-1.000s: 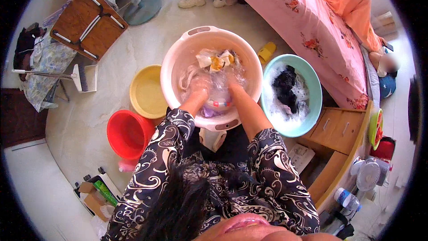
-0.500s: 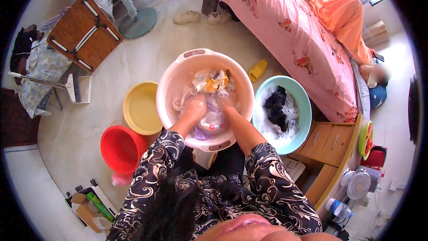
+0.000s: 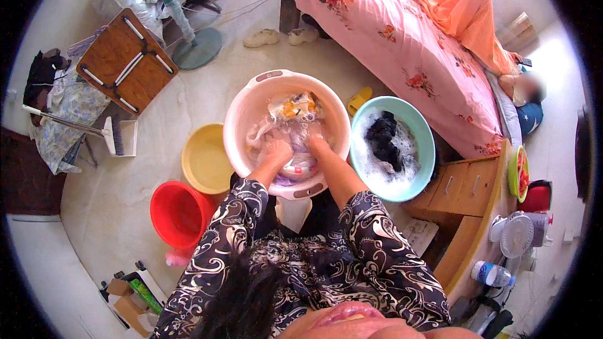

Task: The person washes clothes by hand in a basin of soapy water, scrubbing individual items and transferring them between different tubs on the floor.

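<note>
Wet laundry [image 3: 294,110] (partly orange-patterned) — in pink basin [image 3: 250,103]

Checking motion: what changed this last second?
In the pink tub, the white-and-orange cloth has shifted, its orange more spread out; the left hand looks drawn slightly back. Grips underwater: unclear. The right hand stays in the tub; teal basin, yellow basin and red bucket stayed put.

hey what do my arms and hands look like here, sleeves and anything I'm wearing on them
The left sleeve and right sleeve match: black cloth printed with cream swirls and paisley shapes, ending well short of the wrists. The left hand and right hand are bare, with no watch or bracelet visible. Rings are too unclear to tell.
</note>
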Motion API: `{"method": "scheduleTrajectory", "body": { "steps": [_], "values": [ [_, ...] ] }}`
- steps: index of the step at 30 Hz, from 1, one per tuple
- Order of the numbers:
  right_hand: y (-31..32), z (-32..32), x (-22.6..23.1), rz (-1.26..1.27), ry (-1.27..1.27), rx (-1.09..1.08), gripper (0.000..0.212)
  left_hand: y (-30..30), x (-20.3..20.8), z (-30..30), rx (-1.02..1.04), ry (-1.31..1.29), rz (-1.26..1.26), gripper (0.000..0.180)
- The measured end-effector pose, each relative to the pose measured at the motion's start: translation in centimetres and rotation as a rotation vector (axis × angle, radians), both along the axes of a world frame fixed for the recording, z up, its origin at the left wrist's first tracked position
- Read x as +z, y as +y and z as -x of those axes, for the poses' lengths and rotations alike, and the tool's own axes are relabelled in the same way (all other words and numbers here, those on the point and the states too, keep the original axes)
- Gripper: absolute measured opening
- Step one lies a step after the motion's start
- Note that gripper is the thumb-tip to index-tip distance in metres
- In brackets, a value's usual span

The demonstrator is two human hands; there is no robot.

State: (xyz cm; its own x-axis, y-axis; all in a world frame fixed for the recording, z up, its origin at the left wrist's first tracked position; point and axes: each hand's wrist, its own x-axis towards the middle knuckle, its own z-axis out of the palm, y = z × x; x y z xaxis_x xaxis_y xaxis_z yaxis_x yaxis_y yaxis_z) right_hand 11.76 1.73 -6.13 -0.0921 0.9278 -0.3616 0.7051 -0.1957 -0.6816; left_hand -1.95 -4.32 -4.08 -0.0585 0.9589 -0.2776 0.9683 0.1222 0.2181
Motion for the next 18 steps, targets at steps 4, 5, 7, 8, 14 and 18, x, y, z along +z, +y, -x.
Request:
{"method": "scheduleTrajectory", "body": {
  "steps": [4, 5, 7, 8, 14, 18],
  "values": [
    [0.1, 0.0, -0.1, 0.017, -0.020, 0.035, 0.050, -0.7, 3.0, -0.2, 0.009, -0.098, -0.064, 0.055],
    [0.3, 0.2, 0.0, 0.013, -0.018, 0.047, 0.050, -0.7, 3.7, -0.1, 0.077, -0.159, -0.037, 0.055],
    [0.3, 0.4, 0.0, 0.017, -0.020, 0.064, 0.050, -0.5, 5.1, 0.0, 0.210, -0.279, 0.018, 0.056],
    [0.3, 0.5, 0.1, 0.018, -0.017, 0.073, 0.050, -0.5, 5.0, 0.1, 0.189, -0.238, 0.011, 0.056],
    [-0.2, 0.2, -0.1, 0.029, -0.050, 0.104, 0.049, -0.6, 4.6, 0.7, 0.042, -0.033, 0.024, 0.055],
    [-0.6, 0.4, -0.6, 0.045, -0.059, 0.111, 0.048, 0.0, 3.4, 0.9, 0.178, -0.181, 0.117, 0.051]
  ]
}}
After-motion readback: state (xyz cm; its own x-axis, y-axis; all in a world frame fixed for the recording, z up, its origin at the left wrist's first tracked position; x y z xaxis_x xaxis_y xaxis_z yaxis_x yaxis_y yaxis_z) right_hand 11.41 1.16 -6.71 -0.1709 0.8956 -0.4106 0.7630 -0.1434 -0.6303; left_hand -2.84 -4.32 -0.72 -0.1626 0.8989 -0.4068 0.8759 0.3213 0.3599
